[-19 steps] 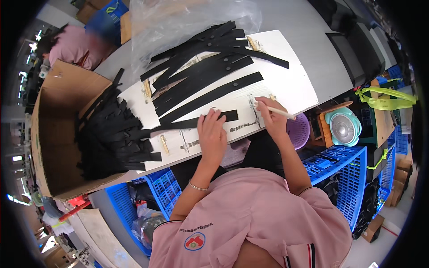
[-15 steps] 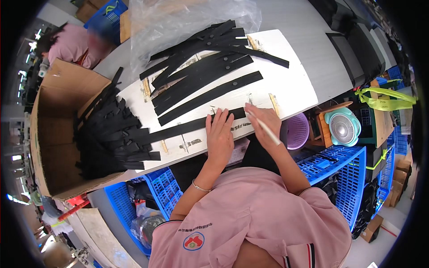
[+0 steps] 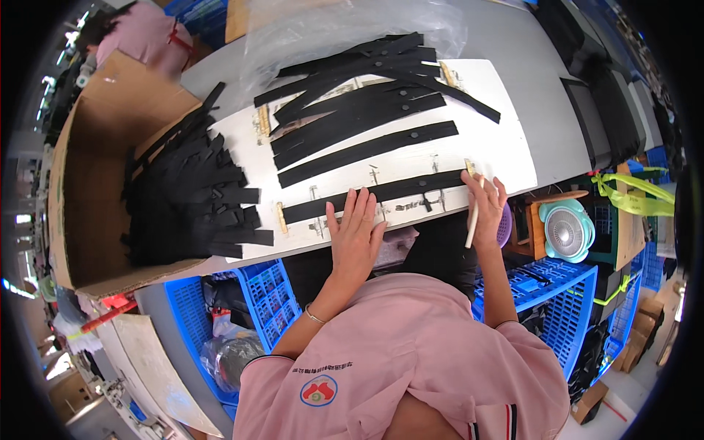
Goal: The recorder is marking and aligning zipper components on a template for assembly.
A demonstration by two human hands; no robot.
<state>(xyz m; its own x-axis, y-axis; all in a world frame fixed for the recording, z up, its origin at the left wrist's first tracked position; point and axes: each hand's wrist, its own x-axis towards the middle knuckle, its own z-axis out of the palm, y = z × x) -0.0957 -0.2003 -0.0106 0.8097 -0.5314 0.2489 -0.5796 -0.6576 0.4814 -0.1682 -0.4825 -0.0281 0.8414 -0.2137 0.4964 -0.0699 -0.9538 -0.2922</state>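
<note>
Your left hand is palm down with the fingers spread and released, fingertips resting on the lower edge of the nearest black strip, left of its middle. Nothing is clenched there. Your right hand grasps a white pen-like stick, its long end pointing down toward you. Fingertips of that hand are at the strip's right end; cannot tell whether they also pinch it.

Strip position: laid out across the near side of the white board, rising slightly to the right, with a round dark stud right of its middle. Left end sits just beside a tan tape mark; a second tan mark is by the right end. Dark pen lines are on the board around it.

Next strip up lies apart from yours, roughly parallel. Beyond it, an overlapping group of strips, some crossing at angles. Clear plastic bag behind those. Board is on the grey counter.

To your left: open cardboard box with a heap of loose black strips spilling out toward the board. Off to your right, below counter level: teal fan, purple basket partly hidden by your right hand, blue crate.
</note>
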